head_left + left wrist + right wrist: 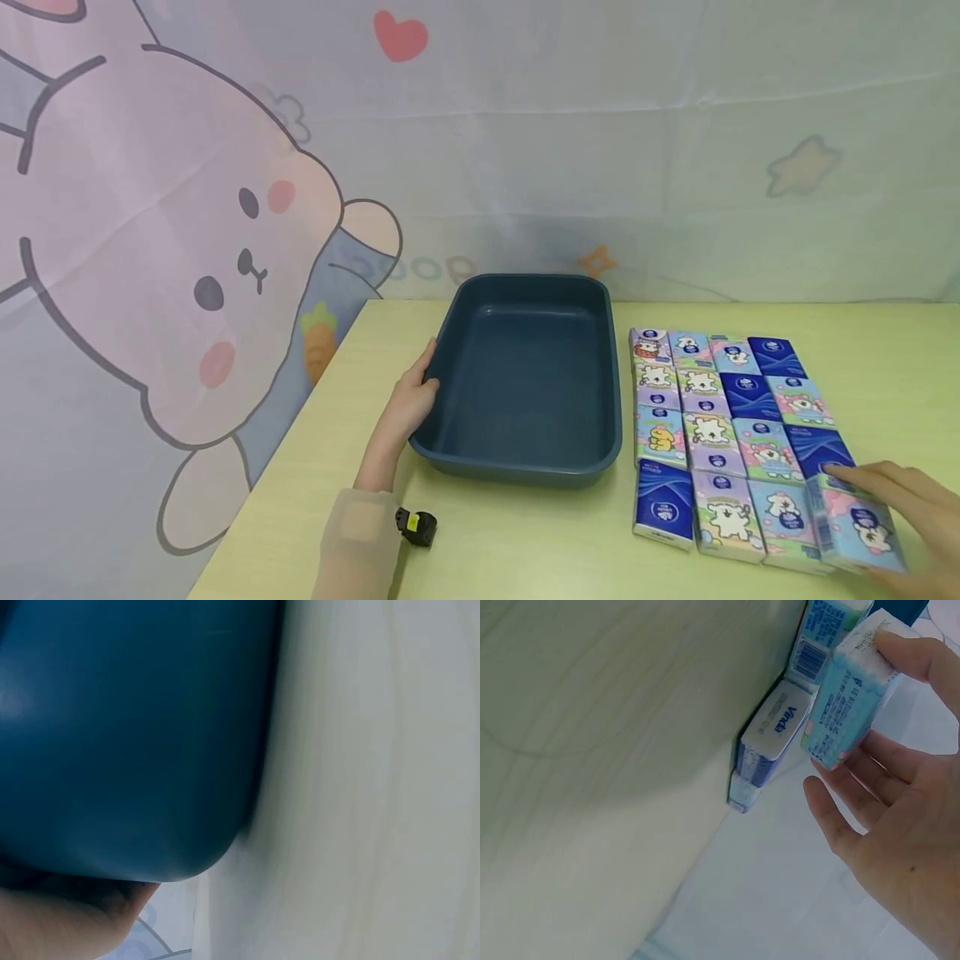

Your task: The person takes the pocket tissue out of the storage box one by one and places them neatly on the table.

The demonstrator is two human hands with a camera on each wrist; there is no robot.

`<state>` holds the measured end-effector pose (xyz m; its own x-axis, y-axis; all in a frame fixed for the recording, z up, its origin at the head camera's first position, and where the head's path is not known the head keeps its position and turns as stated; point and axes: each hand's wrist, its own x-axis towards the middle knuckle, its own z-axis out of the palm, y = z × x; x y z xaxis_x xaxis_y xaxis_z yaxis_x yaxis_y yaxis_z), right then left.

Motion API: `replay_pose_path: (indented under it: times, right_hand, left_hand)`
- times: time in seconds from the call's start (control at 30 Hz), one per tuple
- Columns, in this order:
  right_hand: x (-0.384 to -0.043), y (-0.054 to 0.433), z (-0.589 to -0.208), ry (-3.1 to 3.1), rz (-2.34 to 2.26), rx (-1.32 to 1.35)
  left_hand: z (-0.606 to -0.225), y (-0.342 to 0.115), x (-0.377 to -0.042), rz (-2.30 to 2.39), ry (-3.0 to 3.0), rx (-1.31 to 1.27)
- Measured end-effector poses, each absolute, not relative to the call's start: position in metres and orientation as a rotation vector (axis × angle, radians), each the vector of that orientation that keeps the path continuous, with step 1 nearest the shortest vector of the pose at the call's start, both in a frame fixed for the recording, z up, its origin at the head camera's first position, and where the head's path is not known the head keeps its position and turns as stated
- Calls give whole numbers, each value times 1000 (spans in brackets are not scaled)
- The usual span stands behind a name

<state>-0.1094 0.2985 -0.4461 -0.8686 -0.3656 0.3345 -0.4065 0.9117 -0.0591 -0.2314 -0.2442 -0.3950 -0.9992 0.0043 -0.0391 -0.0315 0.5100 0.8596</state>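
Note:
A dark blue rectangular plastic bin (525, 383) stands on the table in the head view. My left hand (416, 396) grips its left side; the left wrist view shows that hand (71, 919) against the bin's wall (142, 742), part of the fingers hidden. On the right, my right hand (911, 508) pinches a pink and light-blue tissue pack (858, 521) at the near right corner of a block of tissue packs (708, 442). From the right wrist, the thumb of my right hand (900, 780) presses one end of this pack (847, 705), fingers at the other, and the pack looks raised above its neighbours.
Several packs in dark blue, purple and pastel prints lie in rows right of the bin. A small black item with a yellow label (417, 527) sits by the left wrist. A printed cloth (525, 167) hangs behind the table (525, 542).

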Motion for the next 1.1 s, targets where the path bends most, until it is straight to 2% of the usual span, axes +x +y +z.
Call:
replay_pose_path:
  times: [0.4,0.77,1.1]
  right_hand:
    - [-112,315,-457,-2956,170,602]
    - [-109,297,-453,-3024,98,513]
    - [-110,295,-454,-3066,145,550]
  left_hand:
    - [-395,-245,-231,1537,2690,-36]
    - [-394,-245,-231,1546,2676,-31]
    - [-395,-244,-231,1556,2667,-32]
